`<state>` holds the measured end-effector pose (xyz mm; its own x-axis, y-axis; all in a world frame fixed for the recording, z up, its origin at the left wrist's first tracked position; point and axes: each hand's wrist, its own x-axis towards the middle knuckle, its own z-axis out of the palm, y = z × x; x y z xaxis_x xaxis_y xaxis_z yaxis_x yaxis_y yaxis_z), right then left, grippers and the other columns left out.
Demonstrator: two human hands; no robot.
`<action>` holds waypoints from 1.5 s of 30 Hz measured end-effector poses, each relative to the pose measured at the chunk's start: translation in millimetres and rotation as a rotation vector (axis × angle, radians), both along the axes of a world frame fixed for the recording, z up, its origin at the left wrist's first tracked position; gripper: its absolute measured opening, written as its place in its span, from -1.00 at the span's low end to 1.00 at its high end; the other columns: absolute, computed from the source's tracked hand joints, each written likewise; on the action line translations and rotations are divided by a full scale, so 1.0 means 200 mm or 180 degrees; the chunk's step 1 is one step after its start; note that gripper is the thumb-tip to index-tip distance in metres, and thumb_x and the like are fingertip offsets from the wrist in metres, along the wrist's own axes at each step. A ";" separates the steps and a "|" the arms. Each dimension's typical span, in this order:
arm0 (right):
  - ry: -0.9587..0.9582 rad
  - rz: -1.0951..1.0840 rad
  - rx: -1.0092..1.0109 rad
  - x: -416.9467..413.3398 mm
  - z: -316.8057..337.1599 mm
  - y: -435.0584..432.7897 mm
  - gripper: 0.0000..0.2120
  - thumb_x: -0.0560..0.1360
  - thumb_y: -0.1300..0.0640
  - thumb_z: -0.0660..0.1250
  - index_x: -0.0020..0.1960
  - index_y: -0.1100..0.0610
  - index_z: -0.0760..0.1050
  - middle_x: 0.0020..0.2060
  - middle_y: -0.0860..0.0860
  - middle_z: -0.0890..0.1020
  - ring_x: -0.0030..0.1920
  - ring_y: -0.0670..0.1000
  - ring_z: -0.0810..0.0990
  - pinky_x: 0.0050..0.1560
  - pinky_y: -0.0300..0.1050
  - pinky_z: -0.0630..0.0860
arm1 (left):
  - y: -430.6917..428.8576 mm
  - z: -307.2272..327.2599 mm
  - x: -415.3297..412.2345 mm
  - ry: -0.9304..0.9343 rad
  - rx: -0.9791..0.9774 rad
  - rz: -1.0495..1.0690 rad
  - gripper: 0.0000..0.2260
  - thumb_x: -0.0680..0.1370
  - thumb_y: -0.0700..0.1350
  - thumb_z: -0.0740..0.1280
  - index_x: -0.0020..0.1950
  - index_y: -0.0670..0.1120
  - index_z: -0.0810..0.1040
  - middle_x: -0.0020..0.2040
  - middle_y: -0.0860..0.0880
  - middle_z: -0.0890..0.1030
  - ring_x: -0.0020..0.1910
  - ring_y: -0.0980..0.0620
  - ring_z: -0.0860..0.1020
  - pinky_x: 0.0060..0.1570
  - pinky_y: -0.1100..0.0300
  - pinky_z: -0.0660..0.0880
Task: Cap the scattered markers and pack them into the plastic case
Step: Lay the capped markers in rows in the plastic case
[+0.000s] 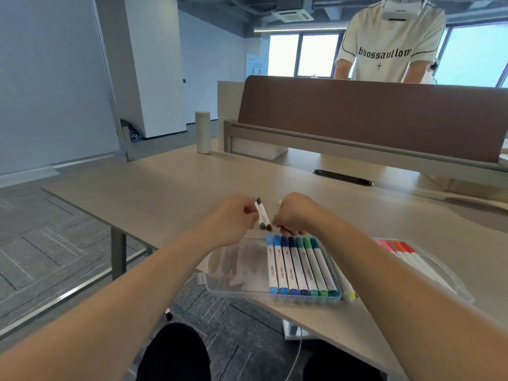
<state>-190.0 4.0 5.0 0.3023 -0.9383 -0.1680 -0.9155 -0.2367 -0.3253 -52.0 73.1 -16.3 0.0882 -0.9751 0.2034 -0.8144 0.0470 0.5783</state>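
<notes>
1. Clear plastic, the case sits at lower centre of the frame, on the near edge of the pale beige table; its left part is bare, and its right part holds a row of seven blue-to-green markers lying side by side, each capped at both ends.
2. From my remote seat I see a second clear tray at lower right, partly behind the right forearm; red and pink markers lie in it; a yellow-capped marker rests between the two trays, just beside the blue-green row.
3. The left hand is at centre frame, just above the case's far edge; its fingers are curled and pinch a pair of brown-capped markers; the two touch each other and slant down to the right, with dark caps at both ends.
4. The right hand is just right of that pair, clenched around a third marker; a pale end pokes out above the knuckles and a dark end shows below the fist; the rest is hidden, so I cannot tell whether it is capped.
5. Further up the frame, a black cable slot is set into the table; a pale cylindrical bottle stands upright at the table's far left corner; a brown divider panel runs across the right half; behind it, at upper right, stands a person in a white T-shirt.
</notes>
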 end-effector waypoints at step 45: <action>0.0031 0.0337 0.0733 -0.09 0.04 0.33 -0.60 0.61 0.08 0.17 -0.39 0.15 0.42 -0.64 -0.02 0.39 -0.66 -0.07 0.29 -0.55 -0.29 0.21 | 0.20 -0.09 -0.04 -0.0776 0.0558 -0.0899 -0.81 0.60 -0.05 0.23 0.15 -0.04 0.56 0.21 0.06 0.52 0.13 0.00 0.54 0.20 -0.02 0.47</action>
<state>-207.2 69.2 12.9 0.3941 -0.8382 -0.3770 -0.8929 -0.2522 -0.3729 -61.0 113.2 -34.5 -0.2180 -0.9759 0.0137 -0.8979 0.2061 0.3890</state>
